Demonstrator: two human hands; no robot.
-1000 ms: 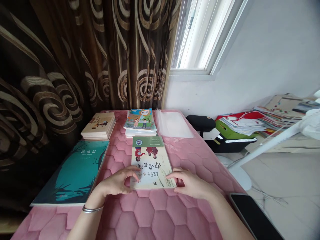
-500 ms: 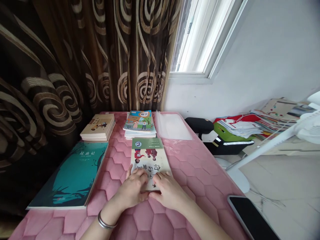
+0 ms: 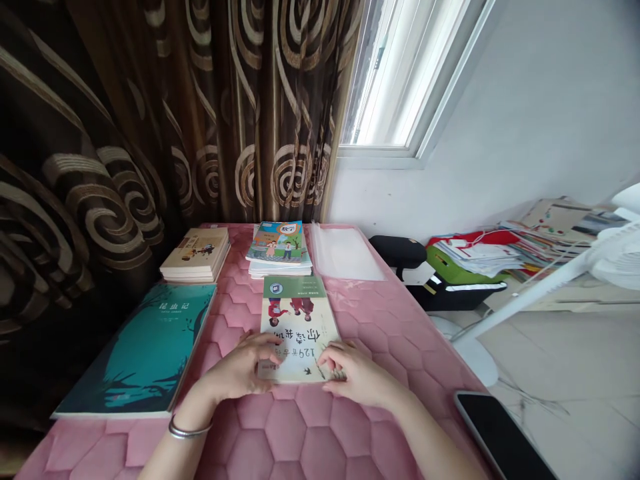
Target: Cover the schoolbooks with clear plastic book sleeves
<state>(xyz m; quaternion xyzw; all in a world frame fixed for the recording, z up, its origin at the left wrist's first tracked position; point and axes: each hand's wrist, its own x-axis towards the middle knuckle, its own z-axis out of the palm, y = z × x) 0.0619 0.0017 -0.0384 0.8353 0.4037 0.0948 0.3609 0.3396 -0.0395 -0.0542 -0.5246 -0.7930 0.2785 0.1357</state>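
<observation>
Book [image 3: 301, 328] shows upside-down "129" among Chinese characters.

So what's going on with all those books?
Someone has both hands on a cream-and-green book. The left hand is at its near left corner, and the right hand at its near right one. It lies flat on a pink quilted surface. A big teal book lies to the left.

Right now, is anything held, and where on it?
The left hand and right hand touch the green-topped book at its near corners; gripping can't be told.
</observation>
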